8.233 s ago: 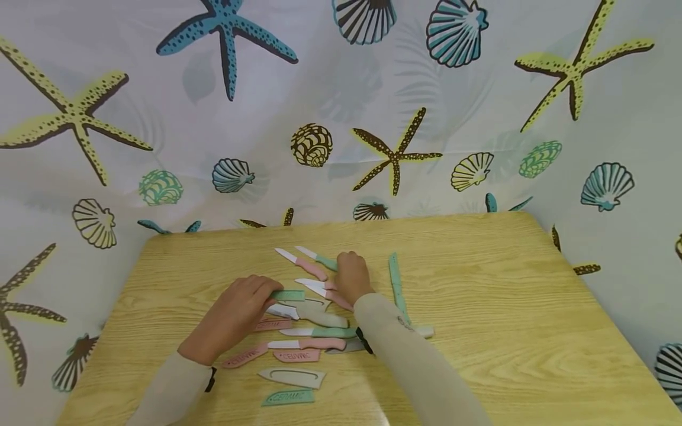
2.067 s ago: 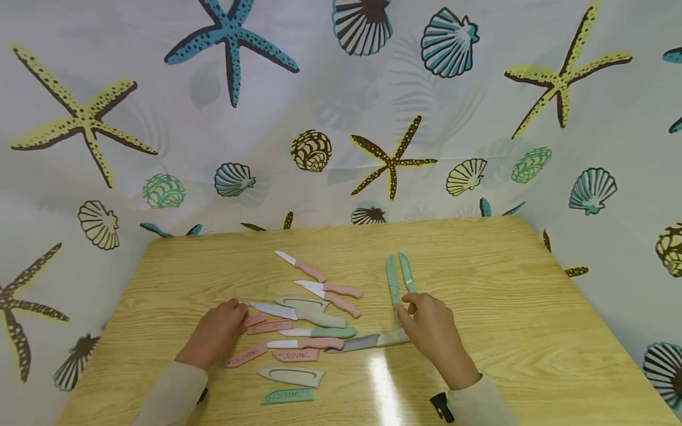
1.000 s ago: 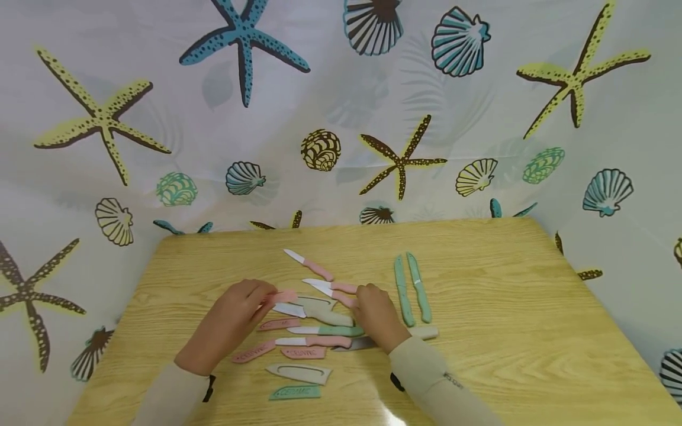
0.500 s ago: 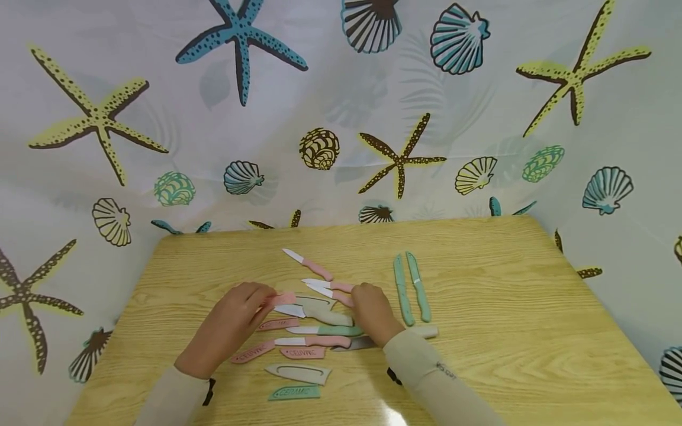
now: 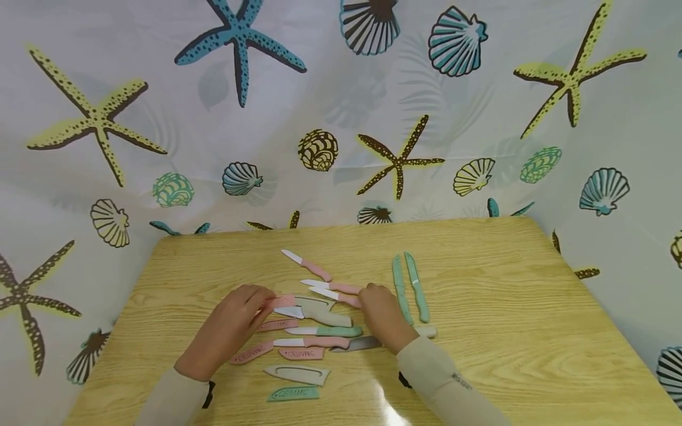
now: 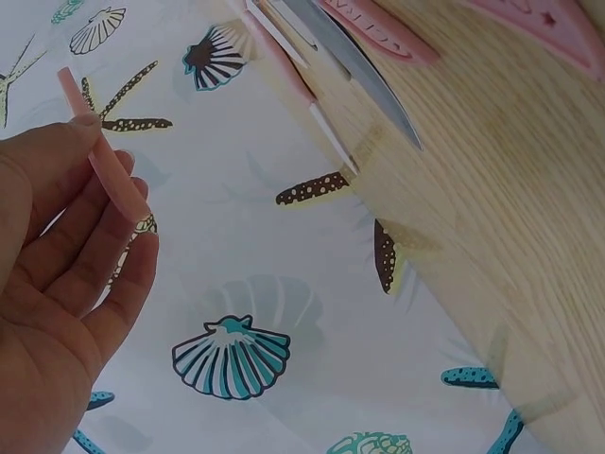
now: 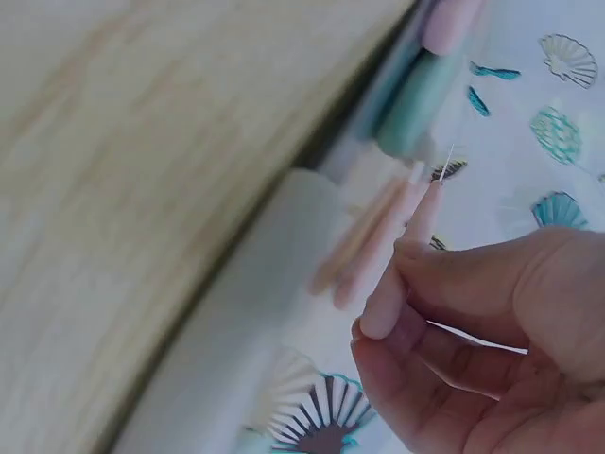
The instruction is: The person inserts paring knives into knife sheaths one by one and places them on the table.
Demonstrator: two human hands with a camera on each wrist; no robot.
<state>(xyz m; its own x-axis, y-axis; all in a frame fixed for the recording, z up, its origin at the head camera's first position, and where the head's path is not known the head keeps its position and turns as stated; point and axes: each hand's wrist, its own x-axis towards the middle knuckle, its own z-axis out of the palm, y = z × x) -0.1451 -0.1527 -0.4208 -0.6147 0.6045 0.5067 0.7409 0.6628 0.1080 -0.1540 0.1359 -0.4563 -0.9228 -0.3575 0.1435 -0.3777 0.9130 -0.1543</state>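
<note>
My left hand pinches a pink knife sheath just above the table; in the left wrist view the sheath sits edge-on between thumb and fingers. My right hand grips the handle of a pink paring knife, its white blade pointing left toward the sheath, with a gap between them. In the right wrist view the knife's handle lies between thumb and fingers. Just behind it lies another pink knife; a third pink knife is farther back.
Two sheathed green knives lie at the right. Nearer me are a cream-handled knife, a green knife, a pink knife and a grey-bladed knife. Loose sheaths include a cream one, a green one and several pink ones.
A green knife from the pile now lies sheathed at the right. My left hand has picked up a pink sheath; my right hand has moved left from the green knives and taken a pink knife.
</note>
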